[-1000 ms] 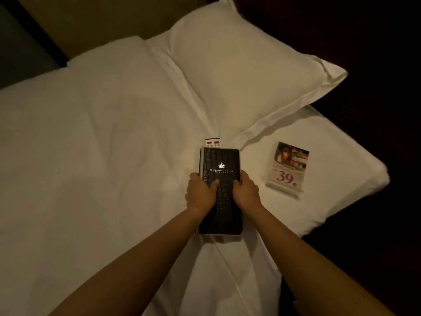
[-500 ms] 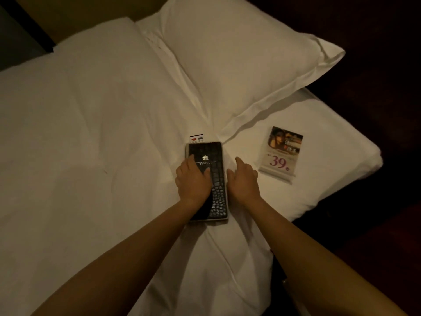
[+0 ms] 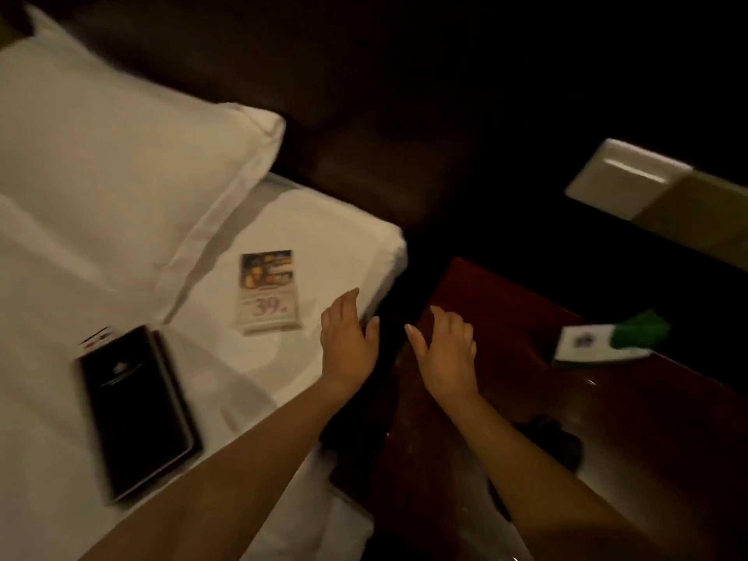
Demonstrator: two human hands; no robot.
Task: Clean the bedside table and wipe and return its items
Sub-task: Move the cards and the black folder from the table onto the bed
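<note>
A black folder [image 3: 135,406] lies flat on the white bed [image 3: 60,317] at the left, a small card [image 3: 97,338] peeking out above it. A promo card printed "39" [image 3: 267,291] rests on the sheet near the bed's corner. My left hand [image 3: 348,346] hovers open over the bed's right edge, holding nothing. My right hand [image 3: 445,350] is open too, over the near-left corner of the dark red bedside table [image 3: 506,398]. On the table's right part lies a white card with a green piece [image 3: 607,340].
A white pillow [image 3: 113,176] fills the upper left of the bed. A dark object [image 3: 554,435] sits on the table by my right forearm. A pale wall switch plate [image 3: 625,176] is at the upper right. A dark gap separates bed and table.
Both hands have let go of the black folder, which stays on the bed. They moved right toward the bedside table, and my view swung right, bringing the table into sight.
</note>
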